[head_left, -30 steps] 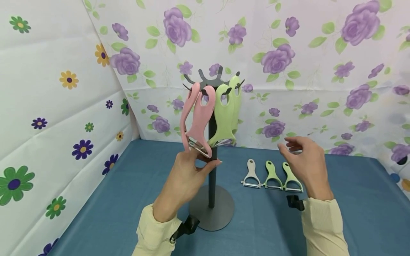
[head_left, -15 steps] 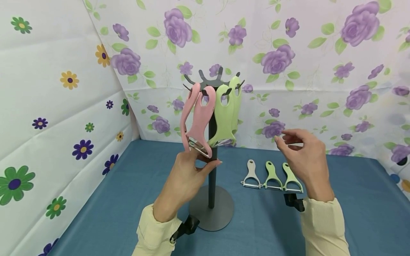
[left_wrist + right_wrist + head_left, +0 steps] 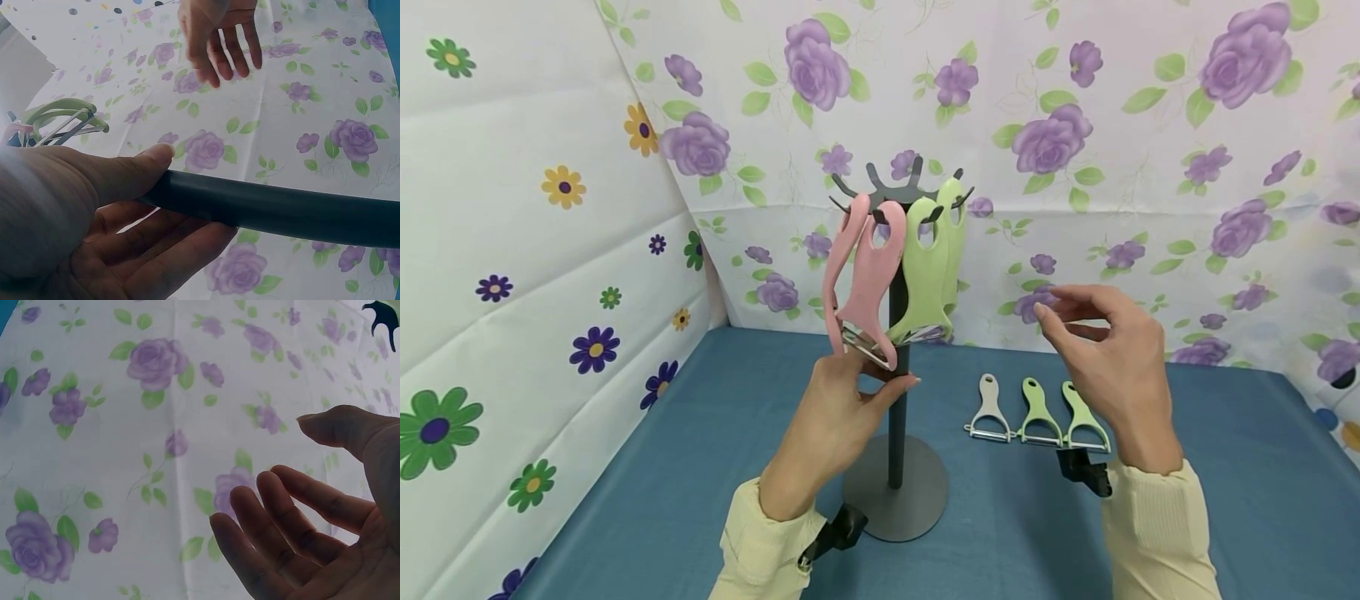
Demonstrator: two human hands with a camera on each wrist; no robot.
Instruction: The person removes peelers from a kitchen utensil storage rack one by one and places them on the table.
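The left hand [image 3: 835, 421] holds the stand [image 3: 896, 425] below 2 pink peelers [image 3: 871, 279] and 2 green peelers [image 3: 925, 271] on its hooks [image 3: 916, 173]; at 3 o'clock the right hand [image 3: 1116, 371] hovers, thumb [image 3: 340, 428] and fingers [image 3: 273, 534] apart; 3 flat-lying peelers [image 3: 1036, 402] occupy the counter [image 3: 760, 392] at 2 o'clock from the base [image 3: 921, 504]

No text, label, brand, number or sign can be read.

The front green peeler [image 3: 923, 279] partly hides the rear green peeler [image 3: 953, 254]. In the left wrist view, the right edge cuts off the dark pole [image 3: 281, 209].
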